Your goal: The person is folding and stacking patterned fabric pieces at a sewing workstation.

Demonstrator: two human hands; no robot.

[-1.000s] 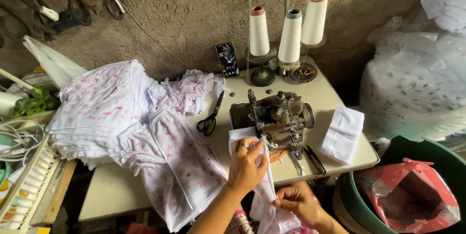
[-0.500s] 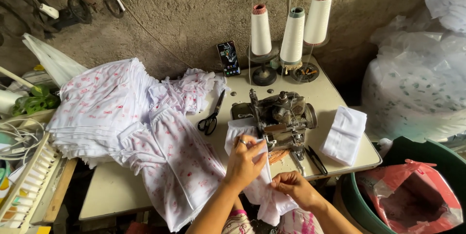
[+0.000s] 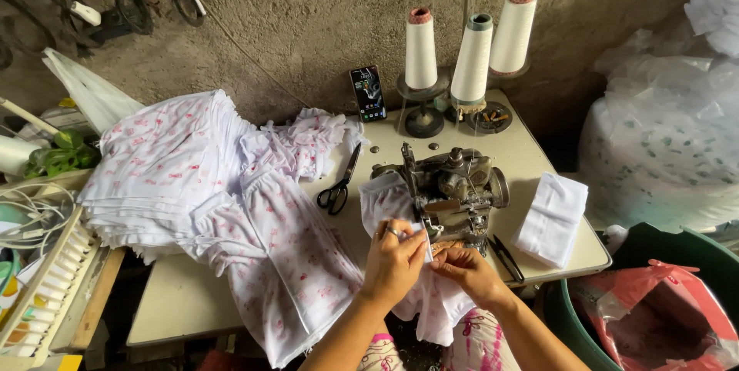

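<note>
Left hand (image 3: pixel 394 259) and right hand (image 3: pixel 467 271) apparently pinching white cloth (image 3: pixel 382 200), beside sewing machine (image 3: pixel 453 190)

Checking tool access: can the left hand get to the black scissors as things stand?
Probably yes. The scissors lie uncovered on the table, just beyond the left hand; only flat printed fabric lies between. But that hand is pinching white cloth.

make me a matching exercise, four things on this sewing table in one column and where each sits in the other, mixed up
Things:
1. scissors
2. phone
3. folded white cloth
4. thread cones

Places:
A. leaning against the wall
B. right of the sewing machine
C. on stands at the back of the table
D. between the printed garments and the machine

Pairs: 1-D, 2-A, 3-B, 4-C
</note>
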